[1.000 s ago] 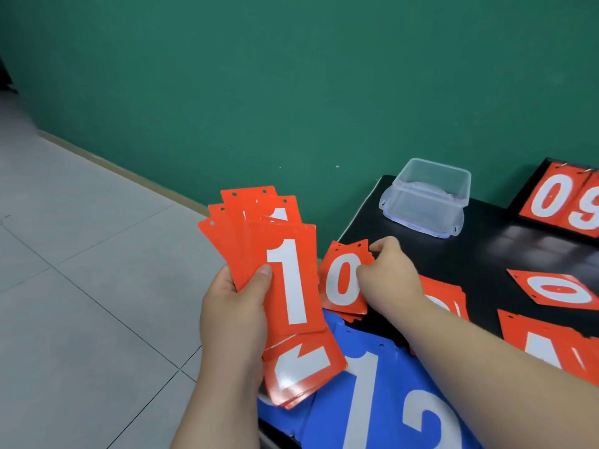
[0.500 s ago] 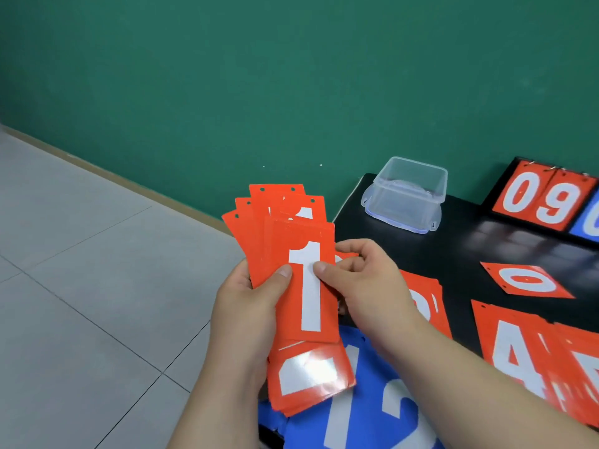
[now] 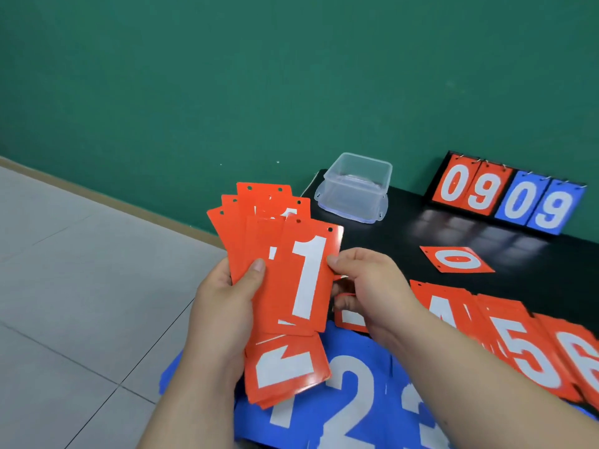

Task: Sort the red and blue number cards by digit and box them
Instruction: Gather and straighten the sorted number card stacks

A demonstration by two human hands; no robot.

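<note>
Above the near left corner of the black tabletop (image 3: 405, 228), the left hand (image 3: 227, 306) grips a fan of red number cards (image 3: 259, 228), the right hand (image 3: 366, 286) pinches its top "1" card (image 3: 308, 277); red digit piles (image 3: 518, 345) lie along the right edge, yet the clear plastic box (image 3: 355, 186) looks empty.

One clear box (image 3: 355, 189), one scoreboard (image 3: 509, 202), probably dozens of number cards (image 3: 306, 277).

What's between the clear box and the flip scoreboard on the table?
Nothing: the head view shows only bare black tabletop between the clear box and the flip scoreboard.
</note>
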